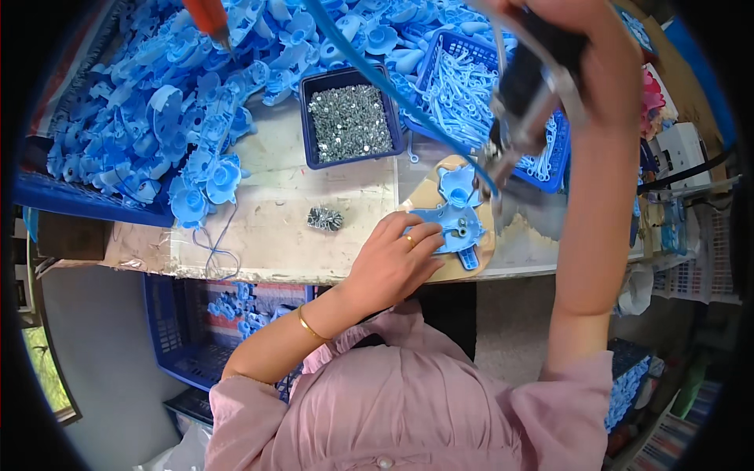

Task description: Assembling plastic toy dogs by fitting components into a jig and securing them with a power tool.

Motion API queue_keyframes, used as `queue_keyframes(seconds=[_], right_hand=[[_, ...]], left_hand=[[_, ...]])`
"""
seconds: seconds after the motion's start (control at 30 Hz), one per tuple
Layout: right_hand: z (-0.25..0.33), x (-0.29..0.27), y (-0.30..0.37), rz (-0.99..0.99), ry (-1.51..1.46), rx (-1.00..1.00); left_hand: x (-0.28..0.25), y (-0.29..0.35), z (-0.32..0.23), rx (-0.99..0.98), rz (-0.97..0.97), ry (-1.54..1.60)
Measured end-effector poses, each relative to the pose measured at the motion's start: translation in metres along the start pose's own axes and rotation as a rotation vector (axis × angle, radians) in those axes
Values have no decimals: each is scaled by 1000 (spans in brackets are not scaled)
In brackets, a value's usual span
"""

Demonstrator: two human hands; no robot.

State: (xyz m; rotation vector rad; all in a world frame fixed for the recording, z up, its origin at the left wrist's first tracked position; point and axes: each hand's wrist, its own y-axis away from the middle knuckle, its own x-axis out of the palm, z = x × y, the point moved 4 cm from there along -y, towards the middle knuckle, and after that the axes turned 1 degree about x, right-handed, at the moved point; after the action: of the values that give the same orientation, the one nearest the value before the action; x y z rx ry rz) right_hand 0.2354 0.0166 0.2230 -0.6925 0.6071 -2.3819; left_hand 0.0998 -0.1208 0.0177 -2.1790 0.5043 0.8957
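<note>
My left hand (400, 255), with a ring and a bracelet, presses its curled fingers on the left end of a light-blue plastic shell (449, 224). The shell lies on a tan board (481, 250) near the table's front edge, and small round metal pieces show in its hollow. My right hand (605, 59) is raised at the upper right, closed around a black and silver hand tool (526, 98). Motion smears the tool, so its exact kind is unclear. Its lower end hangs just right of the shell.
A blue bin of screws (349, 125) stands behind a small pile of screws (324, 219). Blue plastic parts (165, 118) heap at left. A blue basket (444, 51) holds thin blue pieces. A blue hose (393, 93) crosses above, and an orange-bodied tool (208, 17) hangs upper left.
</note>
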Motion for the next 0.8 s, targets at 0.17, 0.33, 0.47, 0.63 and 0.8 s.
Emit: queue_keyframes(seconds=[0.17, 0.33, 0.47, 0.63, 0.8], right_hand=[[8, 24, 62, -387, 457, 76], [7, 18, 84, -520, 454, 56], [2, 16, 91, -519, 438, 14], [1, 12, 103, -324, 599, -3], [10, 14, 100, -483, 706, -45]], left_hand=[[14, -4, 0, 97, 78, -130], [25, -10, -3, 99, 138, -148], [28, -8, -2, 92, 96, -168], [23, -13, -5, 88, 71, -156], [29, -13, -5, 95, 107, -218]])
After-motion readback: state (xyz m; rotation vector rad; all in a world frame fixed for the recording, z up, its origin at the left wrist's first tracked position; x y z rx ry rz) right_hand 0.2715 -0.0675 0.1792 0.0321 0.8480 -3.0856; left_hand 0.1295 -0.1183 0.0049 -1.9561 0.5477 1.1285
